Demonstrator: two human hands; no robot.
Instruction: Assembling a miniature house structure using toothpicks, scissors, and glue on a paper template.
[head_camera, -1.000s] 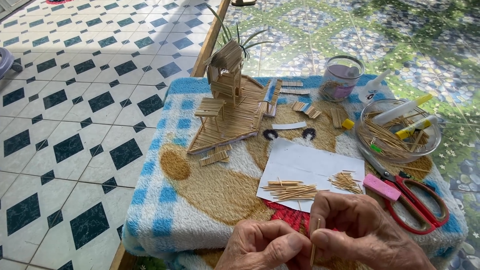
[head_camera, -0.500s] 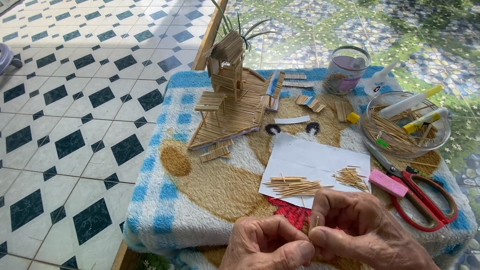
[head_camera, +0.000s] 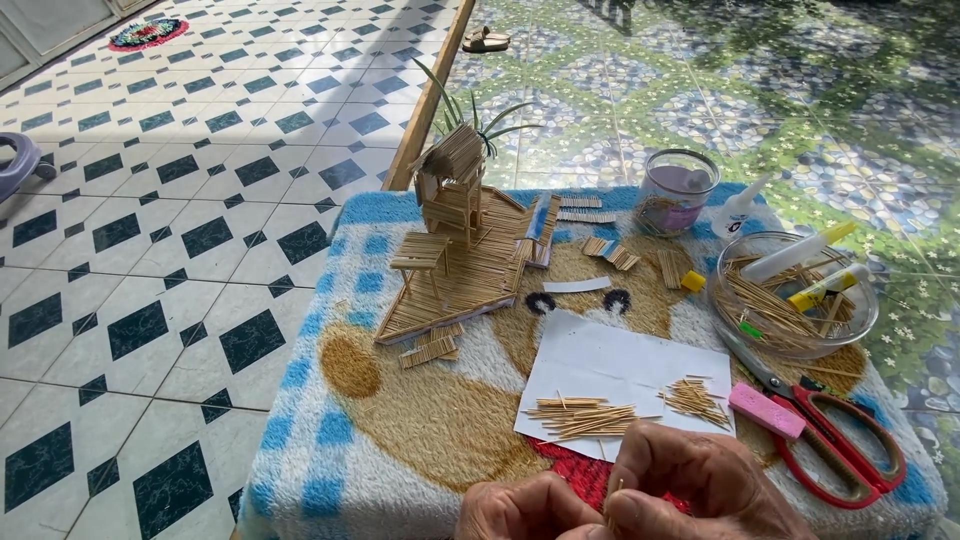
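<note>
1. Both hands pinch one thin stick (head_camera: 612, 497) at the bottom edge, just below the white paper (head_camera: 620, 365): left hand (head_camera: 530, 510) and right hand (head_camera: 700, 490), fingers closed narrowly on it. Too hard a squeeze could snap it.
2. A slip could scatter the stick piles (head_camera: 580, 415) on the paper.
3. A wide elbow swing might knock the stick house (head_camera: 455, 235) beyond the paper.

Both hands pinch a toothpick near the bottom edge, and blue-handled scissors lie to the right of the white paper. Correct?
Not quite: the scissors have red handles, not blue, as the head view shows. The rest holds: both hands pinch a toothpick, and the scissors lie right of the white paper.
</note>
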